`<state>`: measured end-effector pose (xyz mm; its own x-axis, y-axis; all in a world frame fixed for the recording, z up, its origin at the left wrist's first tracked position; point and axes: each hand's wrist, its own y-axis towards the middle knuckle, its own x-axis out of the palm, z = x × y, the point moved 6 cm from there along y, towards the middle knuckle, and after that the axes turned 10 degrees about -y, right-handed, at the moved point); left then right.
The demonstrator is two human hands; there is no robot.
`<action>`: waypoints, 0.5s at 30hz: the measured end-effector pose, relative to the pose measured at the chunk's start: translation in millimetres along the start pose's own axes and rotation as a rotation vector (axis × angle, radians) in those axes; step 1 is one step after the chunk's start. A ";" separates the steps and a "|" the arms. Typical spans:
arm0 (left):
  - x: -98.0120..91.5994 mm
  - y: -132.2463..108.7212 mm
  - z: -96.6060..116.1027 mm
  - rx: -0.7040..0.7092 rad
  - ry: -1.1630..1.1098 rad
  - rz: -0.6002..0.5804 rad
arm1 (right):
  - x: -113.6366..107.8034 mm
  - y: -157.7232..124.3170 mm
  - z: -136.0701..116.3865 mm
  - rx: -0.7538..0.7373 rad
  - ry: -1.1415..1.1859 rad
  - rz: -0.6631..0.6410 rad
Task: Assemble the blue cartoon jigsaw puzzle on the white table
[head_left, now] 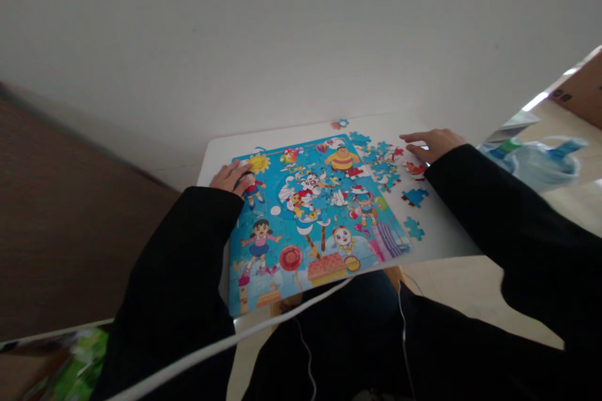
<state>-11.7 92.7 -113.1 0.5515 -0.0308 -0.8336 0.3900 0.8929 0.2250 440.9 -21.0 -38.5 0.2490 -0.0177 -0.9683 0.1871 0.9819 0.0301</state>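
Observation:
A colourful cartoon jigsaw puzzle [310, 213], mostly assembled on its blue board, lies on a small white table [442, 232]. My left hand [232, 175] rests on the puzzle's upper left part, fingers curled down onto the pieces near a yellow sun. My right hand [430, 141] lies on the table at the far right, fingers stretched out flat beside a heap of loose pieces [383, 163]. Two separate blue pieces [414, 196] lie below that hand. Both arms wear black sleeves.
A white wall stands behind the table. One stray piece [339, 123] sits at the table's far edge. A clear plastic bag with bottles [540, 163] lies on the floor to the right. A white cable [282, 319] crosses my lap. Green packaging [79, 366] shows at bottom left.

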 end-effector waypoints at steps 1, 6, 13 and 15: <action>0.2 -0.1 -0.6 0.004 -0.001 0.004 | 4.1 5.1 4.6 0.001 -0.012 -0.012; 0.6 -0.8 -2.9 -0.015 -0.005 0.012 | 29.9 23.6 2.0 -0.085 -0.088 -0.032; -1.1 0.0 -1.1 -0.013 -0.019 0.005 | 31.4 22.0 1.2 -0.039 -0.073 -0.025; -1.1 0.2 -1.3 -0.021 -0.026 0.003 | 29.1 20.1 3.1 -0.042 -0.030 -0.042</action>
<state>-13.2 93.5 -112.8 0.5717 -0.0390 -0.8196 0.3724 0.9024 0.2168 454.8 -2.4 -65.3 0.2699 -0.0639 -0.9608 0.1578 0.9872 -0.0213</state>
